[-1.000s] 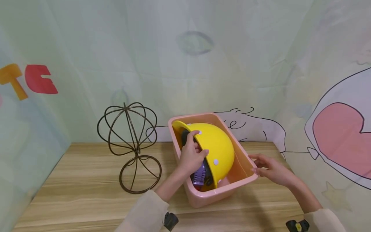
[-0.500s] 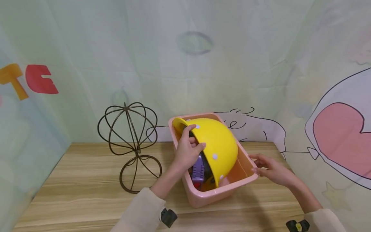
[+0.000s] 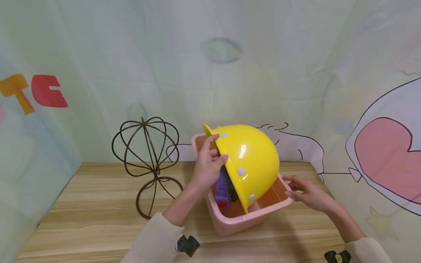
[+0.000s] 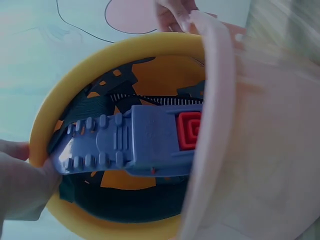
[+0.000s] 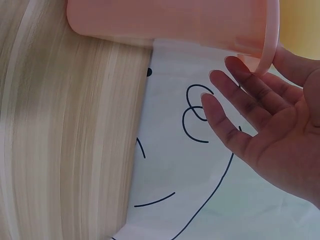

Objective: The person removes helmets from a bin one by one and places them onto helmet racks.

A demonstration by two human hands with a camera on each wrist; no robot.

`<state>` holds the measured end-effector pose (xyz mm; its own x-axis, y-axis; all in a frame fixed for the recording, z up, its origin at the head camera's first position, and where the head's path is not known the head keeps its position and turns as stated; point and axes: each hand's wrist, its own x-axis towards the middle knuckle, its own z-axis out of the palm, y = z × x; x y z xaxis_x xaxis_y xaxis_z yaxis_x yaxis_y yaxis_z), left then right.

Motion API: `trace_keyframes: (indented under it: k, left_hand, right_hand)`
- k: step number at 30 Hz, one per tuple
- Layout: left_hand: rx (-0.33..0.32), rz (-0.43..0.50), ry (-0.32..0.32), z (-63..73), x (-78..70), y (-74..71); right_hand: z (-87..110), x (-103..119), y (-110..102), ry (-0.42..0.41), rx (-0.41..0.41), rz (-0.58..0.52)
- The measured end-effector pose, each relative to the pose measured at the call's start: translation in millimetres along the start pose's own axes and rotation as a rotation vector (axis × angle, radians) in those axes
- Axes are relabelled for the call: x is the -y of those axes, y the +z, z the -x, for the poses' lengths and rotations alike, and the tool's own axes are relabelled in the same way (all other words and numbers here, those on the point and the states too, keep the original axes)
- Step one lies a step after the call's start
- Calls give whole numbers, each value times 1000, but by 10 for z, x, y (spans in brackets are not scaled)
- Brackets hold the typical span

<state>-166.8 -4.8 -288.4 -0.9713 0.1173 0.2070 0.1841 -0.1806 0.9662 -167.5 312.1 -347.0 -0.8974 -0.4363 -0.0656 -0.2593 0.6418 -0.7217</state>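
A yellow hard hat with pale round studs sits tilted on its side, partly inside a pink plastic bin. My left hand grips its brim, thumb on the outer edge and fingers toward the hollow. In the left wrist view, the hat's hollow faces the camera with a dark suspension harness and a purple ridged plastic piece bearing a red square. My right hand pinches the bin's right corner rim, the other fingers spread outside it, as the right wrist view shows.
Left of the bin, a dark wire stand with a globe-shaped top and ring base stands on the wood-grain table. A printed curtain hangs close behind the table and along both sides.
My left hand has raised the hard hat, tipping it up and to the right out of the bin, its brim now above the back rim. The right hand and bin have stayed put.
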Motion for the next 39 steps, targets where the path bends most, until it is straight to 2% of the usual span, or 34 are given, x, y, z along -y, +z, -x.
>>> trace_keyframes:
  k: [7,12,14,20,24,31,39]
  left_hand:
    - [-24,36,44,30,-177,-29]
    - [-45,53,72,29,-285,-96]
    - [-50,86,71,33,-321,-131]
    - [-75,218,49,73,-434,-269]
    - [-95,275,75,93,-497,-375]
    - [-149,286,98,135,-608,-558]
    - [-225,308,163,202,-710,-754]
  right_hand:
    - [4,0,4,-24,-1,14]
    - [9,-11,1,-32,0,26]
    - [11,-11,-2,-28,2,22]
    - [15,14,-1,-39,12,-3]
    - [13,32,2,-49,13,-3]
    - [4,31,4,-60,13,-21]
    - [-2,20,7,-54,6,-13]
